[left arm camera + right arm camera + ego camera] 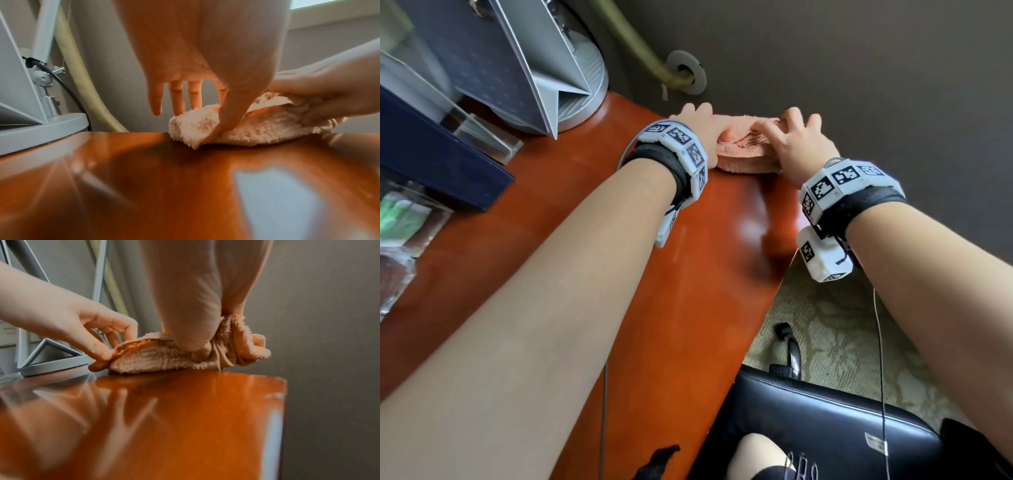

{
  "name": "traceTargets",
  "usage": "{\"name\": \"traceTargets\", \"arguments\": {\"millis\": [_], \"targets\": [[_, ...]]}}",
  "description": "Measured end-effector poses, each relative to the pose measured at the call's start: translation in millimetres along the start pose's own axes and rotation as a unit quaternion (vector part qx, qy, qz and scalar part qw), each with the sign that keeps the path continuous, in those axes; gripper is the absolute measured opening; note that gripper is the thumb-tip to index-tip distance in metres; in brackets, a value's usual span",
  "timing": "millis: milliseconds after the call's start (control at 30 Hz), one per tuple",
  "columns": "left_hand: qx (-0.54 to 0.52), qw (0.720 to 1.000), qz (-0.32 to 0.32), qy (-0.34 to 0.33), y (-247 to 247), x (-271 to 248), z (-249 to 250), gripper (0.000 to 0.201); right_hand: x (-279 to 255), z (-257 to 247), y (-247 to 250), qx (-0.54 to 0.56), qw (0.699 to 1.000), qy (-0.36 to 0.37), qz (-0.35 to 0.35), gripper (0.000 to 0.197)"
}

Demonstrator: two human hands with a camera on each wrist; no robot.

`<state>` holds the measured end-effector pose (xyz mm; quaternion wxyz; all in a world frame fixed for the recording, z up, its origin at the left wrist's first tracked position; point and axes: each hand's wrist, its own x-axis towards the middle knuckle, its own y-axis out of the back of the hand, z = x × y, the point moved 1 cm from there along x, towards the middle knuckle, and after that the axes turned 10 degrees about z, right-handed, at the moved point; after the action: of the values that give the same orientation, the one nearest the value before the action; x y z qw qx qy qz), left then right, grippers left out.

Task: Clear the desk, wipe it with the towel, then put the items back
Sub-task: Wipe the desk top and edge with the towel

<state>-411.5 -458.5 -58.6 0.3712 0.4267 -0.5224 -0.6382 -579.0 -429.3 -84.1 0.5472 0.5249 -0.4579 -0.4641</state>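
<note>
A peach terry towel (743, 159) lies bunched at the far right corner of the glossy red-brown desk (688, 274). My left hand (700, 125) pinches the towel's left end, thumb in front and fingers behind it (205, 120). My right hand (799, 137) grips the towel's right part; in the right wrist view its thumb digs into the folds and cloth bulges out of the fist (213, 335). The towel (148, 360) rests on the desk between both hands. The right hand's fingertips are hidden by cloth.
A grey round stand base (582, 92) sits left of the towel, with a dark blue box (431, 161) and clear plastic holders (400, 240) further left. A yellowish hose (643, 51) runs behind. The desk's edge (774, 301) drops to carpet and a black chair (825, 421).
</note>
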Motion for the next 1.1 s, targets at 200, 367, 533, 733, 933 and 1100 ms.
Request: {"name": "traceTargets", "arguments": {"millis": [200,367,533,733,933,1100], "targets": [[-0.012,1.000,-0.002,-0.002,-0.2,-12.6,19.0,0.041,-18.3,12.6,1.1,-0.003,1.000,0.009,0.017,0.043],[-0.023,1.000,0.003,0.008,-4.1,-25.7,38.1,0.042,-31.2,21.2,2.2,-0.014,1.000,0.008,0.014,0.042],[-0.022,1.000,-0.013,-0.001,-4.2,-31.8,53.5,0.042,-49.3,30.7,0.6,-0.013,1.000,-0.005,0.012,0.047],[-0.006,1.000,-0.023,-0.014,-6.4,-39.3,75.0,0.040,-65.7,44.3,6.2,-0.021,1.000,-0.016,-0.010,0.047],[0.001,0.999,-0.035,-0.030,-5.3,-45.3,98.9,0.038,-80.8,59.3,6.7,-0.029,0.999,-0.036,-0.019,0.042],[0.007,0.998,-0.047,-0.034,-4.4,-49.9,106.5,0.038,-89.3,63.8,6.7,-0.042,0.998,-0.030,-0.023,0.044]]}}
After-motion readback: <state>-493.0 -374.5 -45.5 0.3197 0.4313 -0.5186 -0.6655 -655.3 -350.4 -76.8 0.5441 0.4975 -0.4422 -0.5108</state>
